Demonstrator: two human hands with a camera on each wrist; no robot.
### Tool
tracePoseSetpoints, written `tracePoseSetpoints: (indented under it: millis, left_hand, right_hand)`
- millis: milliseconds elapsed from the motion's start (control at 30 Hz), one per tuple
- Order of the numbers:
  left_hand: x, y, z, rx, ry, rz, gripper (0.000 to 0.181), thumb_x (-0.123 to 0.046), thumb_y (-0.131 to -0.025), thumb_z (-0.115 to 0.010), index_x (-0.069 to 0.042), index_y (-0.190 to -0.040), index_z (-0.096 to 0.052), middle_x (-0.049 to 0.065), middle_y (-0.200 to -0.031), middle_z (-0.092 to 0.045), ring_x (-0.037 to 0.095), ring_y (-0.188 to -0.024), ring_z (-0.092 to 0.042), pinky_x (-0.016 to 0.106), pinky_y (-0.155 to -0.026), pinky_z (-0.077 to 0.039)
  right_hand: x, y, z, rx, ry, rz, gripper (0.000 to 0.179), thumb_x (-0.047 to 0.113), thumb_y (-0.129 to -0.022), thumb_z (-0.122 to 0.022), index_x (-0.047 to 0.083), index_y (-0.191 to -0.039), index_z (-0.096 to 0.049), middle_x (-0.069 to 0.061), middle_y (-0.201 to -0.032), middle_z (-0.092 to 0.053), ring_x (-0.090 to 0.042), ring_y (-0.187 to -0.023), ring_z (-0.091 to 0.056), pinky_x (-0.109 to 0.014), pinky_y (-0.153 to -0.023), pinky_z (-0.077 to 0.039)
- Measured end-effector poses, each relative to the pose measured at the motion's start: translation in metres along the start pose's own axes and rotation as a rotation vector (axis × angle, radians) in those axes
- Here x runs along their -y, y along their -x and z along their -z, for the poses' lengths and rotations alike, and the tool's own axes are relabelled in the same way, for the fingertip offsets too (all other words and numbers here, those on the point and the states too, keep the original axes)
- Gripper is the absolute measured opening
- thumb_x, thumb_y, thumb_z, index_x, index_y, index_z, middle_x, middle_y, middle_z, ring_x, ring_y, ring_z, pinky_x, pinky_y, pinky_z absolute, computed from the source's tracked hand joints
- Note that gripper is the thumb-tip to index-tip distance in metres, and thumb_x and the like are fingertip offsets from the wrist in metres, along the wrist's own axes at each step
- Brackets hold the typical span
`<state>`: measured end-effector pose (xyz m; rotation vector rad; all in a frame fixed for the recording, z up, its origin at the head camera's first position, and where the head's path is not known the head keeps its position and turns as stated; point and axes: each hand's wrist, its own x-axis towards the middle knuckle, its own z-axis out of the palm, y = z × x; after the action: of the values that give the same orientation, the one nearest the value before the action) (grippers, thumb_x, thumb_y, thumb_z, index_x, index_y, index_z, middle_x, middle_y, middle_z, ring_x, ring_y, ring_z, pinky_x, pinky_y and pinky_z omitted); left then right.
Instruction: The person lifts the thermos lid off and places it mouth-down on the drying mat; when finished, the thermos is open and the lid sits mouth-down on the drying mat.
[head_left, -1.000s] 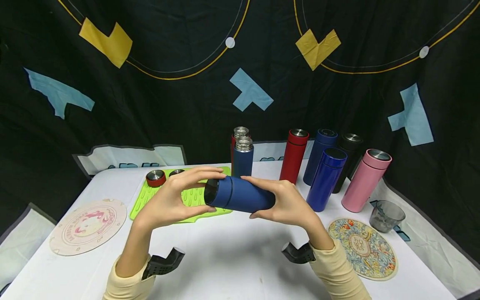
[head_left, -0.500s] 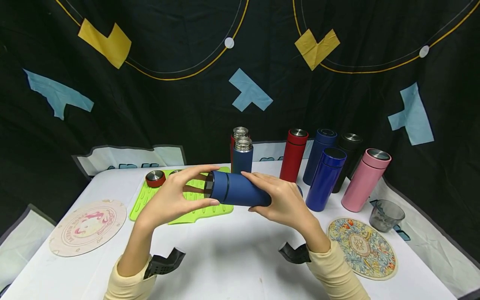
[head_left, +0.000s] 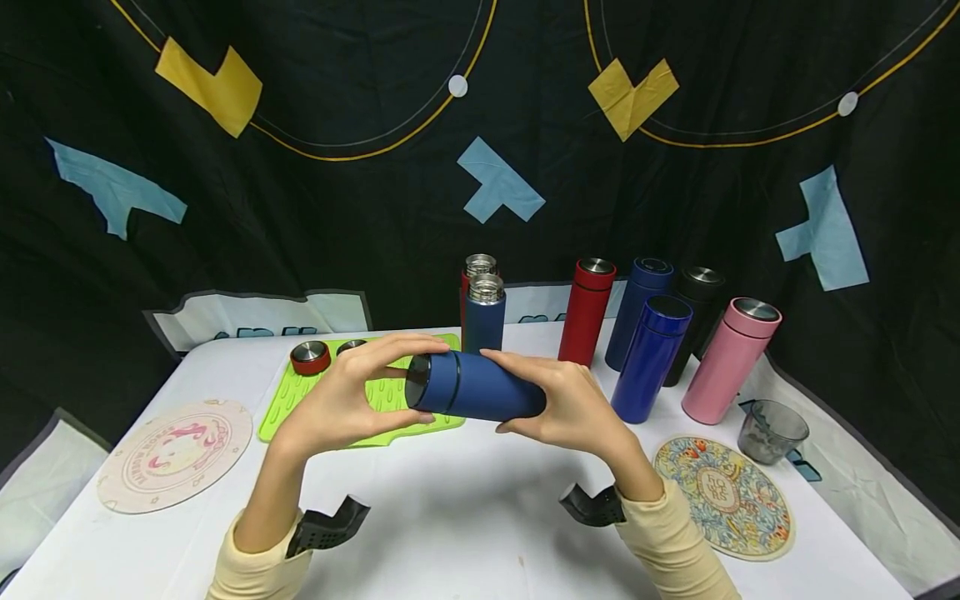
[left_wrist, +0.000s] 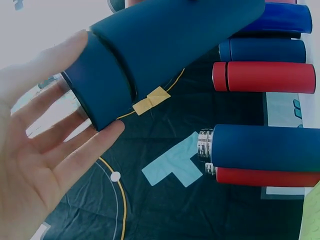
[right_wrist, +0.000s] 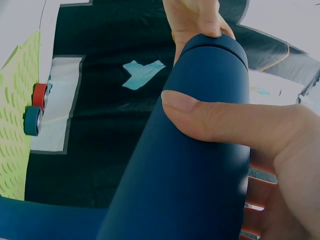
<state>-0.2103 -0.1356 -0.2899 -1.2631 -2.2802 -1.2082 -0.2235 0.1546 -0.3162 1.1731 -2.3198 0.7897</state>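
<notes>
A dark blue thermos bottle [head_left: 495, 387] is held on its side above the table, its capped end towards the left. My right hand [head_left: 573, 404] grips the body; in the right wrist view its thumb [right_wrist: 215, 120] lies across the near side. My left hand [head_left: 348, 392] holds the lid [head_left: 437, 383] between thumb and fingers. From the left wrist, a thin dark seam shows between lid [left_wrist: 102, 80] and body, and the left fingers reach along the lid's end. Behind the held bottle stand an uncapped blue bottle [head_left: 484, 317] and an uncapped red one [head_left: 478, 265], steel necks showing.
A green mat [head_left: 300, 396] carries a red lid [head_left: 310, 357] and a partly hidden second lid [head_left: 350, 344]. Capped bottles, including a red one [head_left: 588, 317] and a pink one [head_left: 731, 362], stand right, near a glass cup [head_left: 772, 432]. Round mats [head_left: 180, 457] lie at both sides.
Half a second ago the left fingers stood further off the lid's end; now they are back round the lid. The bottle has tipped slightly, and the right hand has turned with it.
</notes>
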Motion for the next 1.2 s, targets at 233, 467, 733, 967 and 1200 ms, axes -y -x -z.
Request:
tracePoseSetpoints:
  millis: [233, 467, 733, 967, 1200]
  left_hand:
    - [-0.0021, 0.0006, -0.0027, -0.078, 0.007, 0.139, 0.071, -0.021, -0.072, -0.087, -0.020, -0.135, -0.055, -0.001, -0.131, -0.057, 0.021, -0.109, -0.061, 0.031, -0.078, -0.057]
    - [-0.0022, 0.0005, -0.0029, -0.084, -0.019, 0.218, 0.069, -0.026, -0.074, -0.085, -0.021, -0.136, -0.054, 0.003, -0.128, -0.059, 0.022, -0.100, -0.065, 0.031, -0.078, -0.057]
    - [0.0023, -0.0004, -0.0014, 0.007, -0.004, 0.037, 0.076, -0.018, -0.070, -0.088, -0.021, -0.137, -0.053, -0.002, -0.139, -0.050, 0.021, -0.122, -0.051, 0.036, -0.086, -0.055]
    - [0.0026, -0.0016, -0.0014, -0.027, -0.006, -0.016, 0.073, -0.010, -0.069, -0.088, -0.016, -0.135, -0.055, 0.002, -0.137, -0.053, 0.022, -0.120, -0.053, 0.035, -0.084, -0.055]
    - [0.0035, -0.0013, -0.0037, -0.080, -0.001, 0.072, 0.073, -0.018, -0.070, -0.088, -0.016, -0.135, -0.055, 0.000, -0.132, -0.056, 0.023, -0.115, -0.057, 0.034, -0.080, -0.056]
  right_hand:
    - [0.0027, -0.0004, -0.0020, -0.055, 0.112, 0.012, 0.085, 0.024, -0.063, -0.092, 0.019, -0.139, -0.053, -0.008, -0.125, -0.063, -0.026, -0.111, -0.062, -0.045, -0.089, -0.053]
    - [0.0052, -0.0015, -0.0033, -0.086, 0.191, 0.028, 0.084, 0.023, -0.065, -0.091, 0.019, -0.140, -0.053, -0.009, -0.128, -0.062, -0.027, -0.114, -0.060, -0.045, -0.092, -0.051]
    - [-0.0010, 0.0001, -0.0029, -0.040, 0.053, 0.007, 0.086, 0.022, -0.061, -0.093, 0.021, -0.138, -0.054, -0.005, -0.124, -0.064, -0.023, -0.110, -0.062, -0.044, -0.089, -0.053]
    - [-0.0019, -0.0005, -0.0027, -0.030, 0.018, -0.003, 0.087, 0.023, -0.062, -0.092, 0.020, -0.139, -0.053, -0.005, -0.123, -0.065, -0.023, -0.108, -0.064, -0.043, -0.089, -0.053]
    - [0.0003, -0.0007, -0.0034, -0.049, 0.089, -0.004, 0.086, 0.023, -0.063, -0.092, 0.020, -0.140, -0.052, -0.007, -0.126, -0.063, -0.025, -0.112, -0.062, -0.044, -0.090, -0.052]
